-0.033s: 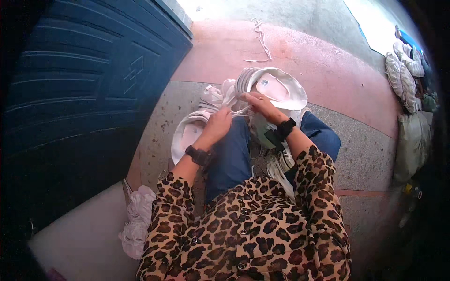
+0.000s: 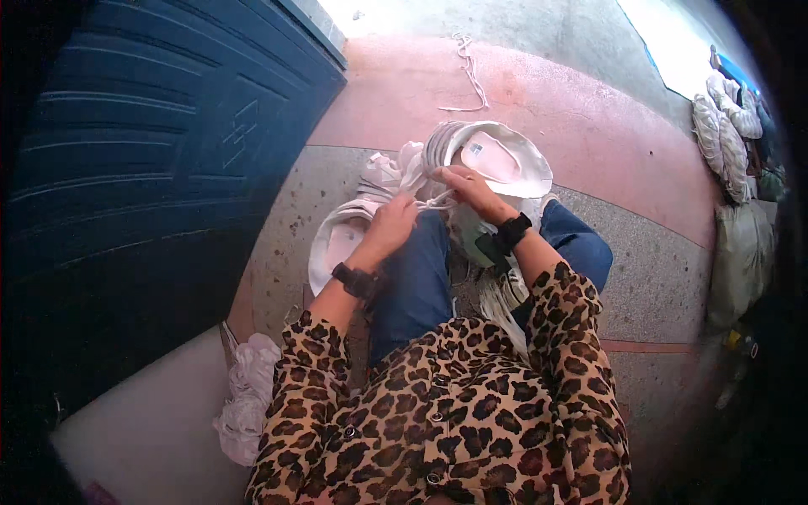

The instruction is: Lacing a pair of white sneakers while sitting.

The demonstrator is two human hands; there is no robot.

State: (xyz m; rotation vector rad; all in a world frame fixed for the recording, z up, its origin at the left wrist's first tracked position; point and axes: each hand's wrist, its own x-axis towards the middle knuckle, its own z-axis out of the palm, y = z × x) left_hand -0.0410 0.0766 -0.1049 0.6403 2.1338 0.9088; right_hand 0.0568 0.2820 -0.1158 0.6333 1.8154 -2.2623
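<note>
My left hand point(image 2: 393, 224) is closed on a white cord point(image 2: 435, 203), which has a loose knot or loop between my hands. My right hand point(image 2: 473, 188) grips the cord too, its fingers against the near side of a stack of nested white pieces point(image 2: 532, 172). That stack has a pale pink inside with a small label. A second nested stack point(image 2: 320, 257), also white and pink, lies beside my left wrist. Crumpled pale pink fabric pieces point(image 2: 384, 171) sit between the two stacks. My fingertips are partly hidden.
A dark blue panelled door point(image 2: 168, 151) stands on the left. Loose white cord point(image 2: 475, 80) lies on the pink floor ahead. More white strands point(image 2: 502, 311) hang by my right leg. A pale bundle point(image 2: 248, 396) rests at lower left; white bundles point(image 2: 722, 143) and a sack point(image 2: 741, 261) stand at right.
</note>
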